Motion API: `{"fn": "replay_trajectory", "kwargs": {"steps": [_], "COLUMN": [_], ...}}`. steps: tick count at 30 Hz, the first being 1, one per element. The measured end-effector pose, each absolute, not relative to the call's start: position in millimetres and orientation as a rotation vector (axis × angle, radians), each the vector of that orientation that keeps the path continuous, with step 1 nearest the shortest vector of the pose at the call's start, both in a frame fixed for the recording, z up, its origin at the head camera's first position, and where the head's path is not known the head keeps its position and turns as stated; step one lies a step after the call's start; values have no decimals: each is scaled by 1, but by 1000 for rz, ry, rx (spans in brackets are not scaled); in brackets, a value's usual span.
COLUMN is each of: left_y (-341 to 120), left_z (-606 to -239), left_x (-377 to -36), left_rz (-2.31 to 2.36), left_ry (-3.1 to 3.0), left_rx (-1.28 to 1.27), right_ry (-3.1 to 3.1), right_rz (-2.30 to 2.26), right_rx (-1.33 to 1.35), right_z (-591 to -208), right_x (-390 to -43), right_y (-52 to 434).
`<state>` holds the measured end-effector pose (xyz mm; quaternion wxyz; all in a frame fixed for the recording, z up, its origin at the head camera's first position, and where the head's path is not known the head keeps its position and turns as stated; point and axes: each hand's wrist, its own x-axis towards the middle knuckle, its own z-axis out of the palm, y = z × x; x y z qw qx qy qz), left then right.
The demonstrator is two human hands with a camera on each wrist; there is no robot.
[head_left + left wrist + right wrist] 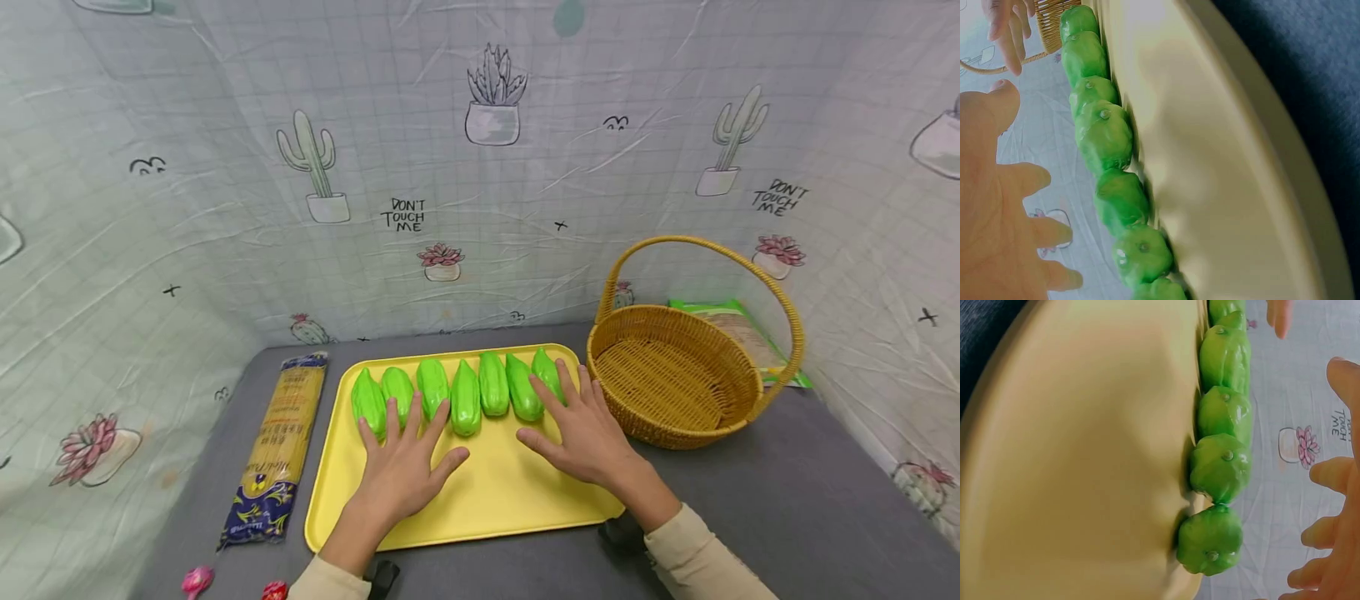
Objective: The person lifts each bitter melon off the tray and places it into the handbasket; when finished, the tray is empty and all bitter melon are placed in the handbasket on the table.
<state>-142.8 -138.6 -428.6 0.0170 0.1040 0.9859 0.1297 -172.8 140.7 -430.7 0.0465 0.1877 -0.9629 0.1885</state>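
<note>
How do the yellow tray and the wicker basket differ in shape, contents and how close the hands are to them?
The yellow tray is flat, shallow and rectangular; the wicker basket is round, deep and has an arched handle. The tray holds a row of green vegetables; the basket shows nothing inside. The left hand and right hand are spread over the tray, neither over the basket. Both sit on the grey tabletop, side by side.

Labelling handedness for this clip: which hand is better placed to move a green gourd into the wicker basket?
Right, probably. The right hand lies open at the basket end of the gourd row, fingers by the last gourd, next to the wicker basket. The left hand sits at the far end.
</note>
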Motion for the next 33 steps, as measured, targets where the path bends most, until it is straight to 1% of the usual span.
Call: {"fn": "replay_trajectory", "kwargs": {"steps": [18,26,33], "left_y": [-151,-169,-196], "left_z": [-422,-414,-420], "left_x": [-138,-143,-150], "left_rz": [452,620,786], "left_ry": [3111,3201,3142], "left_rx": [249,157,7], "right_ry": [-2922,-2922,-2942], "right_rz": [569,609,630], "right_rx": [579,531,480], "right_z": [-427,-417,-417], "right_x": [-172,-184,-198], "right_y": [132,135,139]}}
